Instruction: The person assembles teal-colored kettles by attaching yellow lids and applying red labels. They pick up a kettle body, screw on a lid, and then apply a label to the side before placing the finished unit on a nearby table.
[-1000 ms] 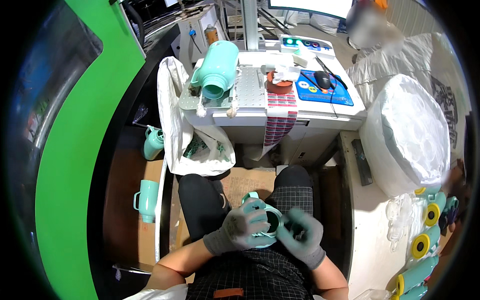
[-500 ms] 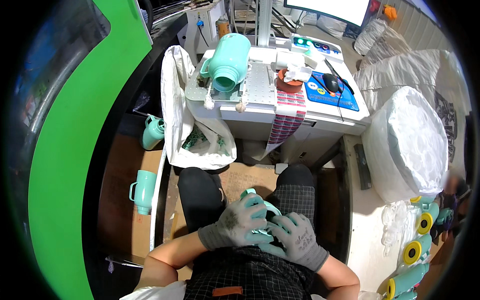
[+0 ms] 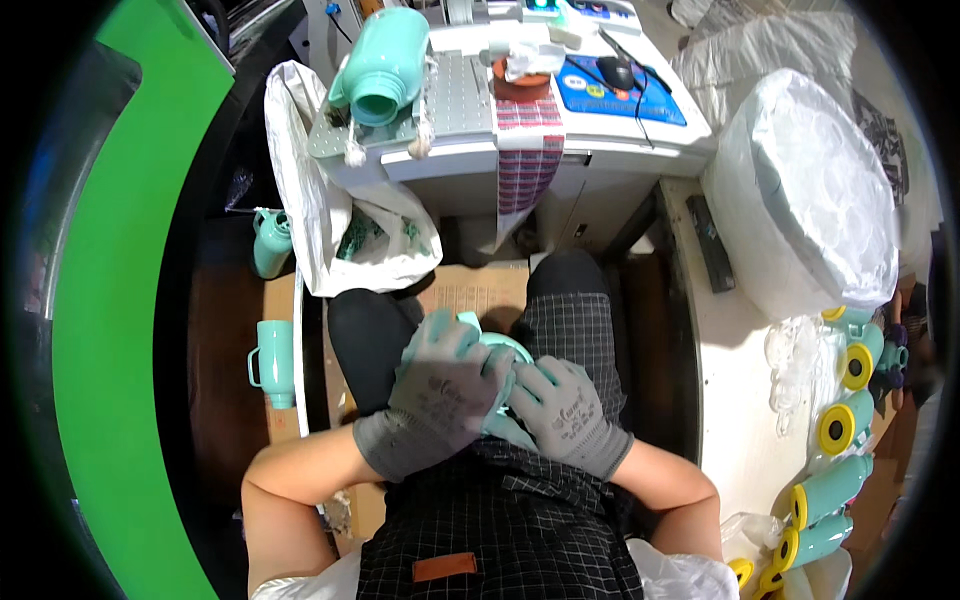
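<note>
A mint-green thermos jug shell (image 3: pixel 508 345) stands between my thighs, its round rim and part of a handle showing and the rest covered by my hands and apron. My left hand (image 3: pixel 445 385), in a grey glove and slightly blurred, is closed on the jug's left side. On the right side, my right hand (image 3: pixel 565 410), gloved alike, curls its fingers over the rim. The fingertips of both hands nearly meet at the opening. Whether a small part is pinched there is hidden.
Ahead, a mint-green jug (image 3: pixel 385 65) lies on a perforated metal plate (image 3: pixel 465 95) beside a label strip (image 3: pixel 528 170). A white sack (image 3: pixel 305 200) holds green scraps. Two jugs stand or lie at left, one being this jug (image 3: pixel 275 362). At right are a plastic bag (image 3: pixel 800 200) and several yellow-rimmed jugs (image 3: pixel 835 490).
My view has tilted down and shifted, so the bench sits higher in the picture. My left hand has turned and moved to the jug's left side; my right hand stays at the rim.
</note>
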`<state>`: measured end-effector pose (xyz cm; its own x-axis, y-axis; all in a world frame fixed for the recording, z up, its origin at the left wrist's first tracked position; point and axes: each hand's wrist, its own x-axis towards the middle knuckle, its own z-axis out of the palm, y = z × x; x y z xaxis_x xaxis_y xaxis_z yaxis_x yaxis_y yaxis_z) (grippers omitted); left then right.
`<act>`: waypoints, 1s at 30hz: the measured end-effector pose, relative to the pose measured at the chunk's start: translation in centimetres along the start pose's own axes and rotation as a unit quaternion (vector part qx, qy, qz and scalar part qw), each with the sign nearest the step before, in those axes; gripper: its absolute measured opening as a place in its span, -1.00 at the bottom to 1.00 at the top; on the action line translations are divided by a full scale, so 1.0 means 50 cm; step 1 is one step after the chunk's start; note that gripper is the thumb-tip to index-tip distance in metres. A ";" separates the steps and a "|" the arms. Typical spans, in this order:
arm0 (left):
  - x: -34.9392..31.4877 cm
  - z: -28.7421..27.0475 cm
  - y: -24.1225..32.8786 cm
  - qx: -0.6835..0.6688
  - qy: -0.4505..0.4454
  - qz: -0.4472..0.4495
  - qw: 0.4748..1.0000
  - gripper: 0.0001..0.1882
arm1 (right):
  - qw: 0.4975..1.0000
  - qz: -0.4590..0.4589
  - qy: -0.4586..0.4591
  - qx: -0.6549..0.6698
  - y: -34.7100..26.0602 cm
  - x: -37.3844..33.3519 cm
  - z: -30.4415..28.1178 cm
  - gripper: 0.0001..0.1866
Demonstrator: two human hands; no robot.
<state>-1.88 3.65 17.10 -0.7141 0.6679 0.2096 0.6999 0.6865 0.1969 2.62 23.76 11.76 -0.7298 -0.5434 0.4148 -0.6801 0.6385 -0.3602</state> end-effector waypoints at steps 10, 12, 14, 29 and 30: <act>0.095 -0.019 -0.032 0.009 -0.174 0.124 0.977 -0.90 | 0.999 0.016 0.048 0.006 0.000 -0.012 0.008 -0.64; 0.086 -0.004 -0.030 0.041 -0.152 0.107 0.982 -0.83 | 0.998 0.024 0.049 0.009 0.001 -0.015 0.009 -0.63; 0.088 0.008 -0.030 0.053 -0.137 0.101 0.984 -0.76 | 0.999 0.035 0.030 0.006 0.001 -0.020 0.007 -0.62; 0.061 0.146 0.042 -0.265 -0.009 0.162 0.951 -0.42 | 0.743 0.509 0.033 0.434 -0.013 -0.294 -0.065 -0.09; 0.104 0.134 0.011 -0.315 0.012 0.150 0.937 -0.49 | 0.687 0.531 0.050 0.494 -0.004 -0.298 -0.070 -0.16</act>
<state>-5.29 9.41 11.90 -0.4883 0.7920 0.3664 0.7437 0.1581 0.6496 13.87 33.64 8.55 -0.8762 0.0138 -0.4818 0.4802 -0.0619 -0.8750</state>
